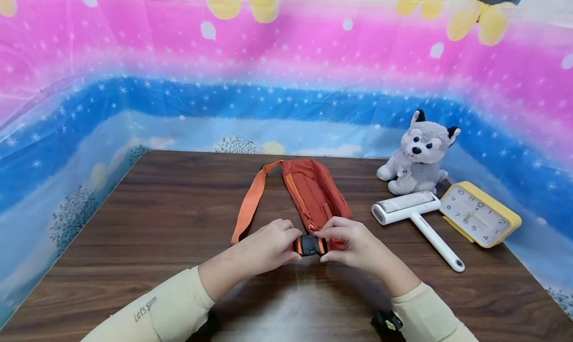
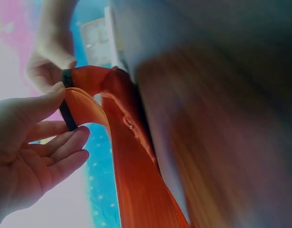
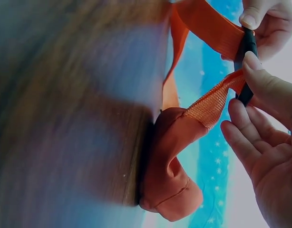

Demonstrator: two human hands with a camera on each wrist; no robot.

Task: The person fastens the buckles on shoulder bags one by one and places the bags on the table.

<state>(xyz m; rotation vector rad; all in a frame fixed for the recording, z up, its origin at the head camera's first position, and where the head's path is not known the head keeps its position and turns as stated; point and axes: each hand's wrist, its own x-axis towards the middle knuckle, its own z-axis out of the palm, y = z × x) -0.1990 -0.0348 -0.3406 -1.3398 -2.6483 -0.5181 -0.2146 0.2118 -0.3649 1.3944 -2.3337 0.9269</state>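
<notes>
A rust-red waist bag (image 1: 311,188) lies on the table, its orange strap (image 1: 249,205) looping out to the left. At the bag's near end, a black side-release buckle (image 1: 309,245) is raised toward the person, and its two halves look joined. My left hand (image 1: 274,245) pinches the buckle's left end between thumb and fingers. The right end is pinched by my right hand (image 1: 351,243). In the left wrist view, orange webbing (image 2: 84,107) curves away from the buckle. The right wrist view shows a short webbing piece (image 3: 205,107) running from the buckle to the bag.
To the right on the wooden table (image 1: 147,222) lies a white lint roller (image 1: 407,207). Behind it sits a grey plush husky (image 1: 421,153), with a yellow alarm clock (image 1: 479,213) beside them. A patterned cloth (image 1: 286,73) hangs around the table's back and sides.
</notes>
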